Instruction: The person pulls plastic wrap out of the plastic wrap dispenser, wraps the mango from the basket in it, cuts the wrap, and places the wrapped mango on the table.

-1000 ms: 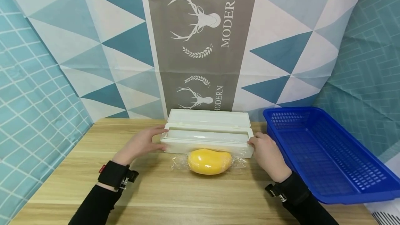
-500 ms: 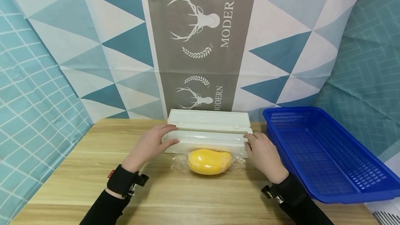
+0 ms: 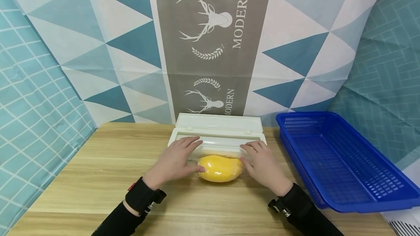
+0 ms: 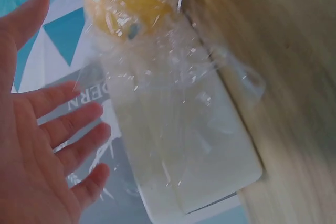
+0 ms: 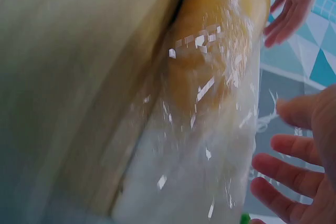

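Note:
A yellow mango wrapped in clear cling film lies on the table, just in front of a long white cling film box. The box's lid is raised and a film roll sits inside. Loose film spreads from the mango's end over the box front in the left wrist view. My left hand is spread at the mango's left end, its thumb overlapping it in the head view. My right hand hovers at the other end, fingers extended and apart in the right wrist view.
A blue plastic basket stands on the right, beside my right forearm. Wood-grain tabletop stretches in front of the mango. Behind the box rises a patterned cloth backdrop, with tile-print sheets along the sides.
Both hands have left the ends of the white box and come inward and nearer, to either end of the mango. The box and mango have stayed in place.

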Available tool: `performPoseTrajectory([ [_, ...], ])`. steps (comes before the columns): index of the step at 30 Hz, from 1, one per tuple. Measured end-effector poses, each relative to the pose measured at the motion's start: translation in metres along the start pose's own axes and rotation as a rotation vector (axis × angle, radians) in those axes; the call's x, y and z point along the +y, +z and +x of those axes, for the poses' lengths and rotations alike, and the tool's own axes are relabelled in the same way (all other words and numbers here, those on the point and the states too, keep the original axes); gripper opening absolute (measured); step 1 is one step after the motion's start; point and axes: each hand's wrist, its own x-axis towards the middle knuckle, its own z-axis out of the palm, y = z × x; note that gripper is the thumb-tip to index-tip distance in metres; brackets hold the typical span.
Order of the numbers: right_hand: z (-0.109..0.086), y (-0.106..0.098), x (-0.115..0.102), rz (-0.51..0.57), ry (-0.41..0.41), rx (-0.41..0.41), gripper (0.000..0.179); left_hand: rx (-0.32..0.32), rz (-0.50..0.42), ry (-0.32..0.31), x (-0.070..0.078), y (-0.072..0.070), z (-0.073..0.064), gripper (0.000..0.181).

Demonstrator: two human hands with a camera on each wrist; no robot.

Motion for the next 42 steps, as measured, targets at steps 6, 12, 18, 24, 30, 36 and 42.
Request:
performPoseTrajectory([
  [6, -0.004, 0.008, -0.01, 0.081, -0.016, -0.075, 0.061, -0.062, 0.032, 0.007, 0.003, 0.008, -0.001, 0.098],
  [12, -0.005, 0.013, -0.015, 0.098, -0.048, -0.089, 0.061, -0.066, 0.022, 0.041, 0.006, 0.012, -0.001, 0.099],
  [18, -0.004, 0.013, -0.023, 0.125, -0.087, -0.102, 0.056, -0.035, -0.024, 0.091, 0.008, 0.012, -0.001, 0.09],
  [24, -0.005, 0.012, -0.03, 0.165, -0.103, -0.112, 0.054, -0.037, -0.086, 0.111, 0.012, 0.012, 0.001, 0.068],
  [30, -0.006, 0.011, -0.033, 0.206, -0.163, -0.118, 0.055, -0.025, -0.117, 0.143, 0.018, 0.008, 0.002, 0.064],
  [36, -0.006, 0.01, -0.036, 0.25, -0.239, -0.092, 0.053, -0.033, -0.11, 0.174, 0.028, 0.01, 0.003, 0.085],
  [42, -0.007, 0.008, -0.041, 0.227, -0.343, -0.05, 0.057, -0.093, -0.077, 0.193, 0.04, 0.016, 0.0, 0.104],
])
